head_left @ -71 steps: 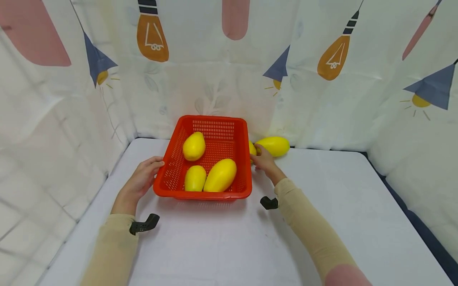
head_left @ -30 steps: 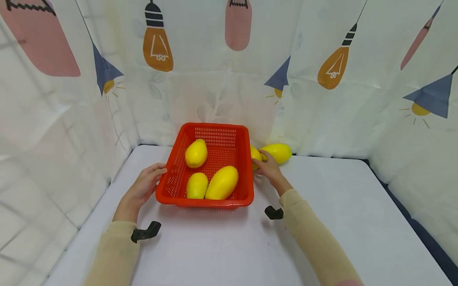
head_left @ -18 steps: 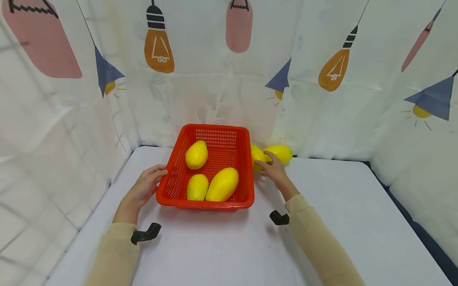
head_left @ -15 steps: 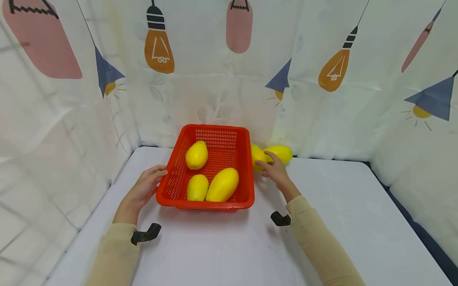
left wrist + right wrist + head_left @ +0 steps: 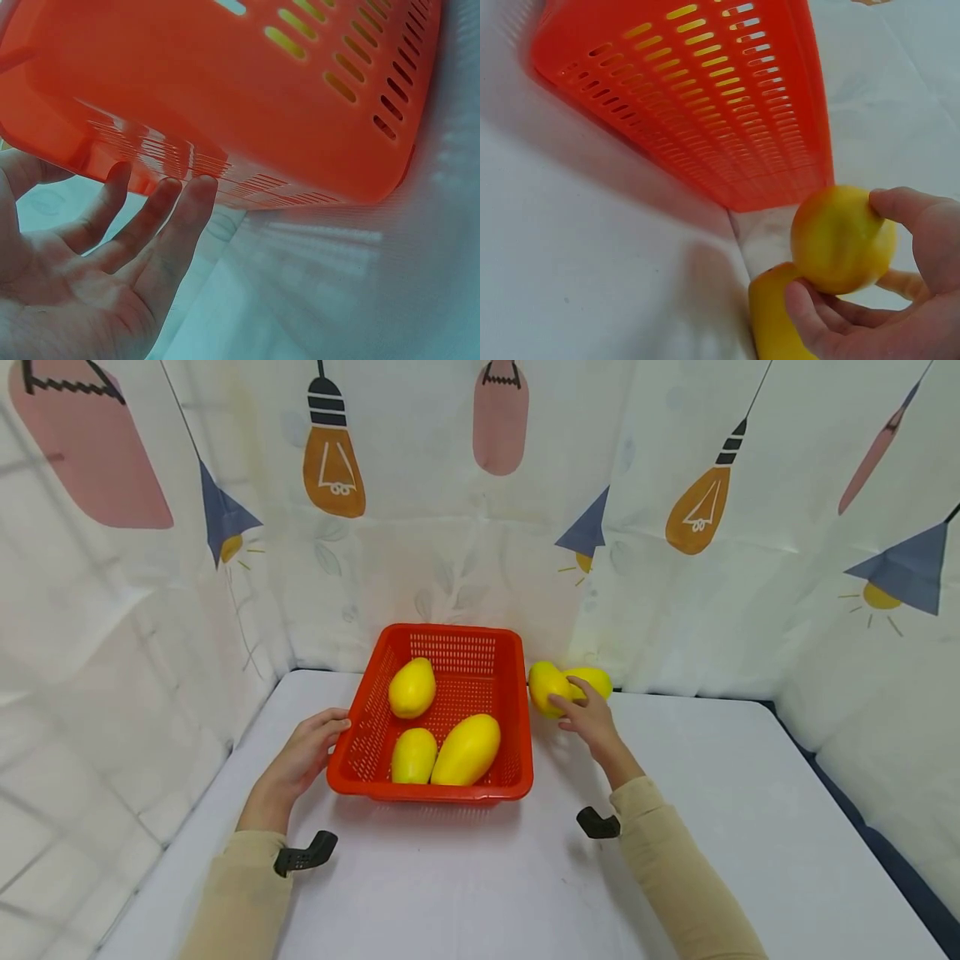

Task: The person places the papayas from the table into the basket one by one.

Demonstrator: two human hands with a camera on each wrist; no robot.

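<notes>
A red plastic basket [image 5: 430,792] with slotted walls stands at the middle back of the table, with 3 yellow mangoes inside, one [image 5: 412,688] at the back and another [image 5: 466,750] at the front right. My left hand [image 5: 298,758] rests its fingertips against the basket's left side; the left wrist view shows its fingers [image 5: 196,196] extended along the outer wall. On the far side, my right hand [image 5: 594,724] pinches a yellow mango [image 5: 843,238] between thumb and fingers, just right of the basket. Another mango [image 5: 596,681] lies behind it, partly hidden by the held one.
A white cloth covers the table [image 5: 712,793]. Right behind the basket hangs a pale curtain [image 5: 480,560] printed with lamps and bulbs, and more of it closes the left and right sides. Each wrist carries a small black camera mount [image 5: 306,853].
My right hand has drawn the pinched mango rightward, away from the basket's wall, so more of it shows. The left hand stays at the basket. The head view has tilted slightly up.
</notes>
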